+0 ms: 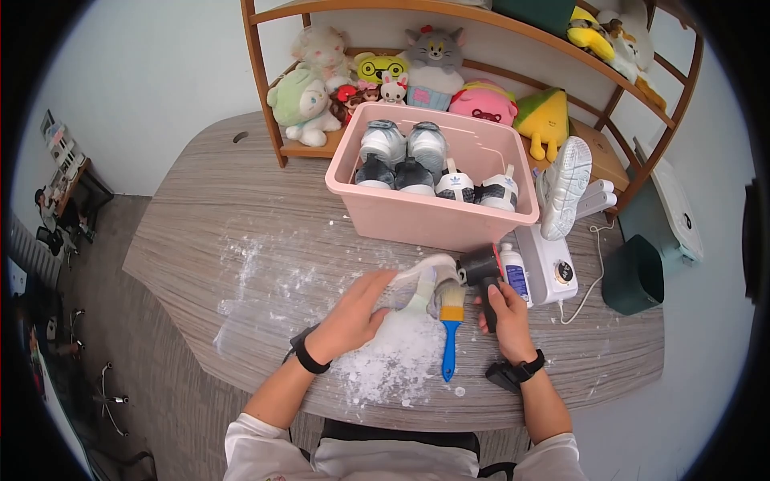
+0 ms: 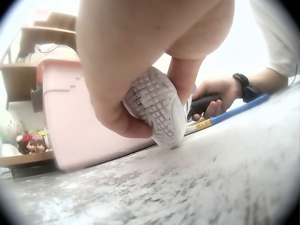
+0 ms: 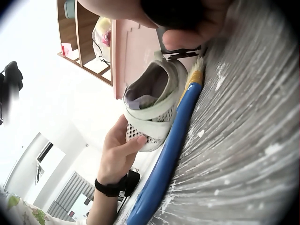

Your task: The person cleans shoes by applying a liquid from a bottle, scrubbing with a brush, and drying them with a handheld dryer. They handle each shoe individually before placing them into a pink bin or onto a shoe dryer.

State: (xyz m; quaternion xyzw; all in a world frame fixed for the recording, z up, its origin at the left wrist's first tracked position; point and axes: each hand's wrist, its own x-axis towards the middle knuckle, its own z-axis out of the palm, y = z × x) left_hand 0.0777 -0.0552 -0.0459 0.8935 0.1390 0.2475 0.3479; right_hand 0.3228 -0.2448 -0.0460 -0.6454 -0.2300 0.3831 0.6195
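My left hand [image 1: 353,311] grips a small white shoe [image 3: 147,123] with a mesh toe and a strap, seen from its open top in the right wrist view. The left wrist view shows its textured sole [image 2: 157,110] tilted up, lower edge right at the tabletop. My right hand [image 1: 510,322] holds a black pistol-shaped blower [image 1: 480,264] with a red ring by its handle. The blower's nozzle is close to the shoe's heel end. Between the hands lies a paintbrush [image 1: 450,341] with a blue handle and pale bristles, alongside the shoe.
White powder [image 1: 377,373] covers the wooden table [image 1: 192,200] around the shoe. Behind stands a pink bin [image 1: 425,218] holding several shoes. At right are a white bottle [image 1: 514,272], a white device [image 1: 552,268] with a shoe [image 1: 566,188] on it, and a dark green bin [image 1: 634,276].
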